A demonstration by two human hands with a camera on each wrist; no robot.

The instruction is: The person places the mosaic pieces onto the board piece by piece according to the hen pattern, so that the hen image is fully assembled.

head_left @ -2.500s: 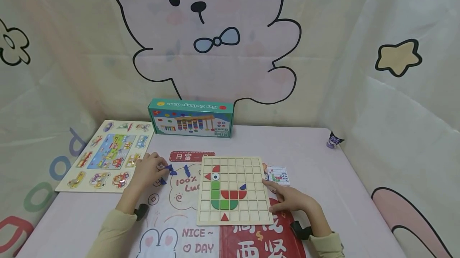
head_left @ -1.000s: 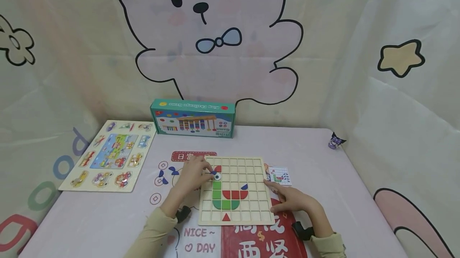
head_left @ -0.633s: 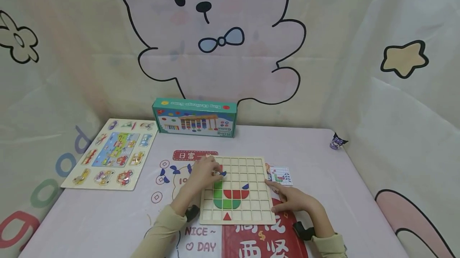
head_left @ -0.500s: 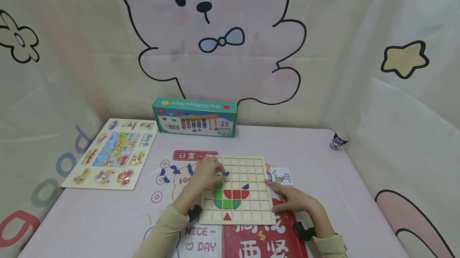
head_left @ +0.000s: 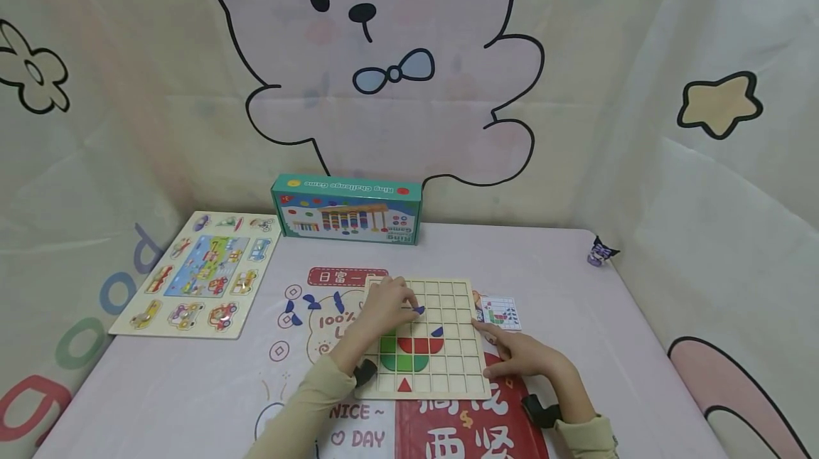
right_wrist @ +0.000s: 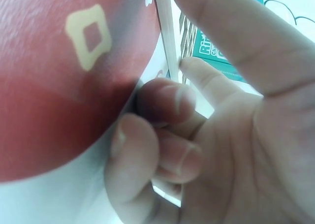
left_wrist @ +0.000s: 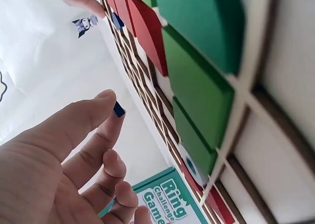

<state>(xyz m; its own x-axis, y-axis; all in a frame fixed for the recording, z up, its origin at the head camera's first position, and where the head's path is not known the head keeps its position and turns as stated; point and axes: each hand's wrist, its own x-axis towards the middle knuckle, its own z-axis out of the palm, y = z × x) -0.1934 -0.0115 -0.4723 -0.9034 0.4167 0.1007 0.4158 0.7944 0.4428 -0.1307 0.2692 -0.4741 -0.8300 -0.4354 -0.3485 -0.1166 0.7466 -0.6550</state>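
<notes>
My left hand (head_left: 389,306) hovers over the upper left part of the wooden grid board (head_left: 448,374), and its grip is a light pinch: thumb and forefinger tips closed on a small blue piece (head_left: 419,310), the other fingers loosely curled beneath. The wrist view shows the blue piece (left_wrist: 118,109) sticking out just past my fingertip, held above the grid and not yet down in a cell. It is dark blue, flat and small; I cannot tell its full outline because my fingers cover most of it.

My right hand (head_left: 521,354) rests against the board's right edge, forefinger stretched along the rim and the remaining fingers curled against the bench (head_left: 563,288), pressing rather than grasping.

On the board below my left hand lie green squares (head_left: 388,344), red curved pieces (head_left: 416,345), another blue piece (head_left: 437,332) and a red triangle (head_left: 404,386) in the bottom row. Left of the board, a few loose blue pieces (head_left: 311,300) lie on the bench. A small pattern card (head_left: 502,312) sits just beside the board's right edge. Farther out are a vehicle puzzle board (head_left: 201,274) at the left and a green game box (head_left: 346,209) at the back.
</notes>
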